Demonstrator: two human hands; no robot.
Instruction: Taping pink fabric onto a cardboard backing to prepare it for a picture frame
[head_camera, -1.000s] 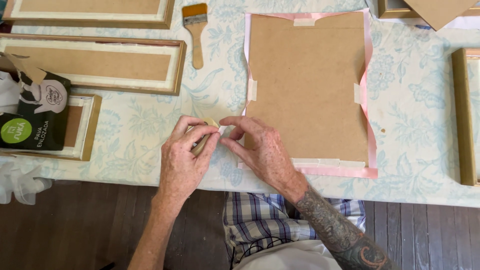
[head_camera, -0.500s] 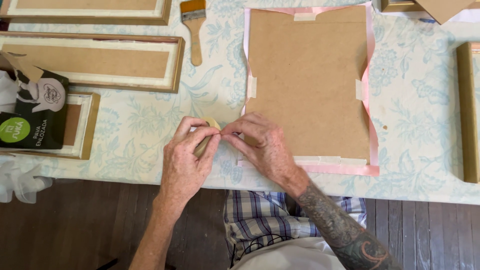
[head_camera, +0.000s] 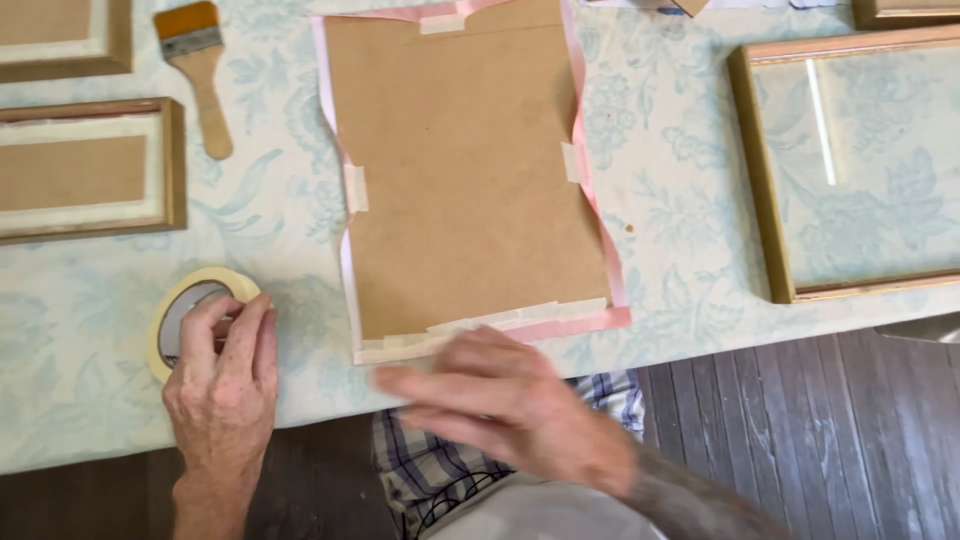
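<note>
Head view: left hand (head_camera: 222, 375) fingers on cream tape roll (head_camera: 193, 318) (lying flat), blurred right hand (head_camera: 500, 405) open, empty.

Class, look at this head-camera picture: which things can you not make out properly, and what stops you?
- Right hand: motion-blurred; fingers unclear, grip unknowable.
- Tape roll: partly covered by left hand.
- Backing board: top edge cut off; its front faces down.
- Paintbrush: bristles cut off by the top edge.
</note>
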